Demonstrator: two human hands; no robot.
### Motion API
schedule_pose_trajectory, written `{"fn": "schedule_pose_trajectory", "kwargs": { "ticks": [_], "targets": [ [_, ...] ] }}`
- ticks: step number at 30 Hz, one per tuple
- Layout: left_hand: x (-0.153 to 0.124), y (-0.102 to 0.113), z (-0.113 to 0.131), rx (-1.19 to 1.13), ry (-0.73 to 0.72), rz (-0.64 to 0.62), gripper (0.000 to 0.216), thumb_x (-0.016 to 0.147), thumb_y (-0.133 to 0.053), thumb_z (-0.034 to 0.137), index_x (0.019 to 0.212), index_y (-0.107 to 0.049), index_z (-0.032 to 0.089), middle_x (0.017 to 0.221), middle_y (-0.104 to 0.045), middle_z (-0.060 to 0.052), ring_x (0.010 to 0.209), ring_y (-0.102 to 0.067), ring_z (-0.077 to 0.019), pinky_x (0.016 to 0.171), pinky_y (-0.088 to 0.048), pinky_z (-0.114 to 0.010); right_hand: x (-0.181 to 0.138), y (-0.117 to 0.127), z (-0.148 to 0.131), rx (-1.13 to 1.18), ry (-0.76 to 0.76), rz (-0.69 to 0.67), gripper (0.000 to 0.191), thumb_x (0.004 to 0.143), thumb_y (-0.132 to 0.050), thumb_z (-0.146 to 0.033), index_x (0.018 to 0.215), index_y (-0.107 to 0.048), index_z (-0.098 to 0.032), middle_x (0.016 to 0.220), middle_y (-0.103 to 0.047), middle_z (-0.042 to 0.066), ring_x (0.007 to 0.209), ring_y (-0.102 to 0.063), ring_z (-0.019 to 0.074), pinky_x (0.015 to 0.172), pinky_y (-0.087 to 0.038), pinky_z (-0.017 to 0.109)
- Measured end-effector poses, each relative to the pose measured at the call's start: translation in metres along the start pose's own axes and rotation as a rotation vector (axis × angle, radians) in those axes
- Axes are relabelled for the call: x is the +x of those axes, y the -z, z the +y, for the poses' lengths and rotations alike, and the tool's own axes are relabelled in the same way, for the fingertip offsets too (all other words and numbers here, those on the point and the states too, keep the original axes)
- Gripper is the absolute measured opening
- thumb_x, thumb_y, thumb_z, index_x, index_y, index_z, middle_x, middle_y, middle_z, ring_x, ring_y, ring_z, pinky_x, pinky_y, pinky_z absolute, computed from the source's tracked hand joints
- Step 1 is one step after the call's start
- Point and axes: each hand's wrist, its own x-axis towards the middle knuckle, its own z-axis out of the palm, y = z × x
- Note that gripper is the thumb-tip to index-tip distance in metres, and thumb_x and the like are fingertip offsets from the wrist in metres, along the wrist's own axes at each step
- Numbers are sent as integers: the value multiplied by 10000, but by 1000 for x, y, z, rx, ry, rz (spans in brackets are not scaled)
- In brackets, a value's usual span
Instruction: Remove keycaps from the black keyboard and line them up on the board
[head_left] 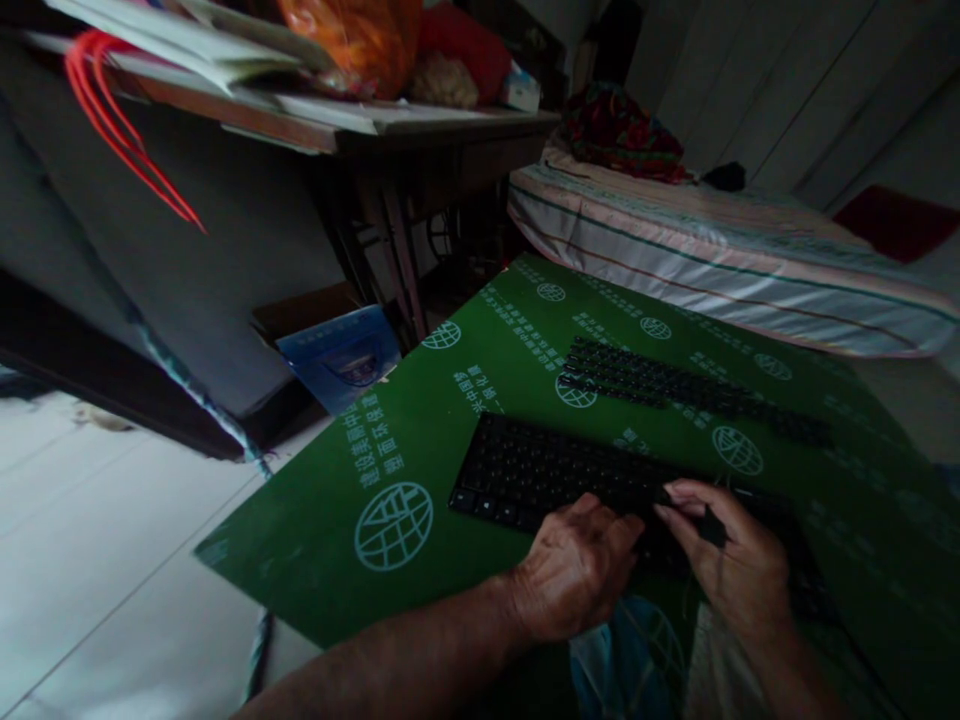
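A black keyboard (540,465) lies at a slant on the green board, its right part in deep shadow. My left hand (577,570) is closed over its front edge, fingers curled down against the keys; whatever is under the fingertips is hidden. Above the right half of the keyboard, my right hand (731,560) pinches a small dark piece, likely a keycap, between thumb and fingertips, close to the left fingers. Behind the keyboard, rows of small black keys (645,380) are laid out in keyboard order on the board.
The green printed board (300,560) serves as the work surface. A bed (720,260) stands behind it, and a cluttered table (315,130) at the back left. A blue bag (345,355) sits below that table. A cable (870,655) trails at lower right.
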Motion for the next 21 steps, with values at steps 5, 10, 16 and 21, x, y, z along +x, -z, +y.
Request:
{"fn": "schedule_pose_trajectory", "kwargs": {
  "ticks": [5,10,16,21],
  "targets": [
    [2,-3,-5,-171,91,32,231,791,-540,175,1016,-581,140,810,-680,-62,749,-600,-188,709,-484,-294,8,5,4,-16,9,7,215,759,-639,-368,891,-631,-198,795,-683,45,661,-637,162,644,-530,273],
    [2,-3,-8,-276,160,102,218,780,-539,165,988,-604,149,786,-690,-46,739,-606,-178,717,-487,-289,11,5,5,-30,35,0,203,766,-638,-360,892,-633,-201,792,-677,39,654,-627,150,645,-525,262],
    [2,-1,-5,-226,53,53,212,814,-504,186,998,-599,139,816,-685,-70,746,-596,-183,756,-480,-308,11,8,5,-26,17,19,223,764,-635,-388,877,-634,-196,792,-679,44,656,-633,158,632,-521,266],
    [6,2,-8,-377,262,50,149,763,-577,144,895,-643,159,789,-693,-24,743,-610,-154,721,-478,-252,10,10,8,-23,-5,6,213,763,-638,-380,876,-629,-200,785,-674,37,658,-628,160,636,-518,274]
  ]
}}
